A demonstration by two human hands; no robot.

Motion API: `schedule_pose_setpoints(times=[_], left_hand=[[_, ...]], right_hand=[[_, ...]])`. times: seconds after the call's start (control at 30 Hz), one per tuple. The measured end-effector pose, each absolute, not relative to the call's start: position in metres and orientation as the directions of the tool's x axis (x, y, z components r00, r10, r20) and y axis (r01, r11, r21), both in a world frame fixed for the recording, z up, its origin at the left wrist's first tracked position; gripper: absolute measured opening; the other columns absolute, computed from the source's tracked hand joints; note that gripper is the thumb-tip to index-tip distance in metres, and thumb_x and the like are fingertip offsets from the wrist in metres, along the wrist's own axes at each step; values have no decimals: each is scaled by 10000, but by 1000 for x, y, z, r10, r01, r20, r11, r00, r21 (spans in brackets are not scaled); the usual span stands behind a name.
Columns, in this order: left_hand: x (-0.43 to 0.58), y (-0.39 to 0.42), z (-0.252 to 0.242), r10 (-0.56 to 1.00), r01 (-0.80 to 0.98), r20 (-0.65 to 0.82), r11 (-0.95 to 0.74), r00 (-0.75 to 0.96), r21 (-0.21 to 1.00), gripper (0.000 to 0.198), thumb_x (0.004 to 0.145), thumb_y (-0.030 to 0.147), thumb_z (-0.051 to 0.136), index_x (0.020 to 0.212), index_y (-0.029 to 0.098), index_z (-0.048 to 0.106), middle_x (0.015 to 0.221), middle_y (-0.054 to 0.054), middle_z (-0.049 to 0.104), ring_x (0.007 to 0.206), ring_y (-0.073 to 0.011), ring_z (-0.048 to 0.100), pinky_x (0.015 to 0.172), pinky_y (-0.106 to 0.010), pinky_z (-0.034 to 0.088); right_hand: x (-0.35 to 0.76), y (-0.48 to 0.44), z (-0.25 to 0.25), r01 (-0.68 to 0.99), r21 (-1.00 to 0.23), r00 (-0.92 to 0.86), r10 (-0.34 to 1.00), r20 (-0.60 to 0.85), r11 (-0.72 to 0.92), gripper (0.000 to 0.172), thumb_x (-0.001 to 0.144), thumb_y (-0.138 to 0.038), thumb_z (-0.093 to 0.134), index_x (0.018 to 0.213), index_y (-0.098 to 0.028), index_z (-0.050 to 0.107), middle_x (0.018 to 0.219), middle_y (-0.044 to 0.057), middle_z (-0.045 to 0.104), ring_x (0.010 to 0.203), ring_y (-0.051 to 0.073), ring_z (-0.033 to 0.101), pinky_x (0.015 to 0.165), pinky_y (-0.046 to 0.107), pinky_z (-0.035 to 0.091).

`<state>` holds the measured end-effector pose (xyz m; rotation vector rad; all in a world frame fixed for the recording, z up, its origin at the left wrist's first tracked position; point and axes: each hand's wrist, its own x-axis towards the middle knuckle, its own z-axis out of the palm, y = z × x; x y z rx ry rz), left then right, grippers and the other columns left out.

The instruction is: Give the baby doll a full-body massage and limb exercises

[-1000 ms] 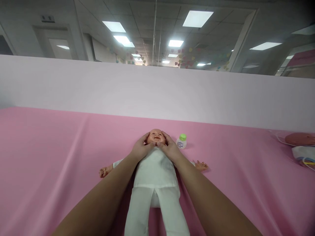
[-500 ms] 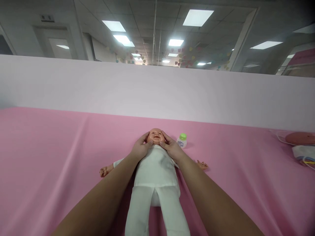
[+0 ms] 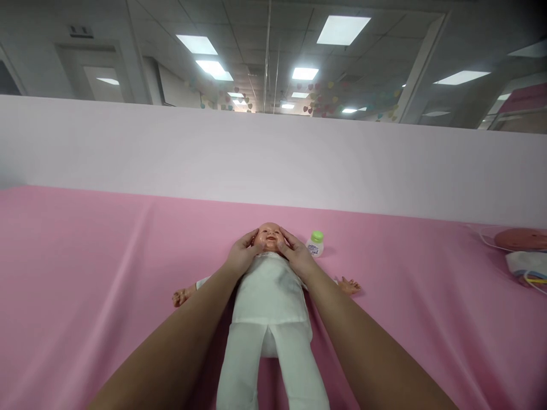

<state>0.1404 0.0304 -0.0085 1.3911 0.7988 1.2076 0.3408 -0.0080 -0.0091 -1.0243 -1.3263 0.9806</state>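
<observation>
A baby doll with a white cloth body lies on its back, head away from me and arms spread to both sides. Around the left side of its hard plastic head my left hand is cupped, thumb on the lower cheek. My right hand cups the opposite side in the same way, its thumb against the other cheek. The fingertips beside and behind the head are partly hidden. Just beyond my right hand stands a small clear bottle with a green cap and a printed label.
Pink sheeting with some creases covers the surface. A white low wall runs along the back, with glass above it. At the far right lie a brown rounded object and a white cloth-like item with a thin loop.
Both thumbs have slid slightly outward and up along the doll's cheeks. My hands remain around its head, and the doll and bottle stay in place.
</observation>
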Motion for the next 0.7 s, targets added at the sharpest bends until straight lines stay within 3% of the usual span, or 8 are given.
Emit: schedule_pose_setpoints(times=[0.13,0.3,0.47,0.7], left_hand=[[141,27,-7,933,60,273,-294,234,954,905,702,475,896,1485,194,541,1438,-138,652,1301,-332,629,1113,-452,500],[144,24,-6,935,167,283,-321,213,932,882,729,464,861,1499,206,518,1396,-141,677,1225,-326,678,1067,-458,533],[143,27,-9,929,104,291,-320,227,942,833,768,461,823,1500,199,525,1375,-145,691,1231,-323,674,1075,-459,526],[142,40,-21,958,-204,200,-158,205,966,876,689,520,890,1439,171,600,1380,-168,686,1268,-341,649,1119,-502,485]], right_hand=[[338,-10,-9,87,-953,33,955,295,291,867,750,-490,874,1520,-326,510,1499,49,595,1343,286,594,1157,459,480],[336,-3,-13,92,-953,82,952,296,289,903,692,-434,915,1500,-293,535,1456,77,627,1293,293,630,1128,457,506],[339,-3,-13,50,-956,39,956,292,290,874,745,-401,879,1528,-294,504,1514,70,580,1359,282,582,1172,458,465],[346,-3,-12,-121,-963,-93,963,253,241,799,829,-509,811,1535,-324,486,1561,23,536,1426,252,526,1215,441,420]])
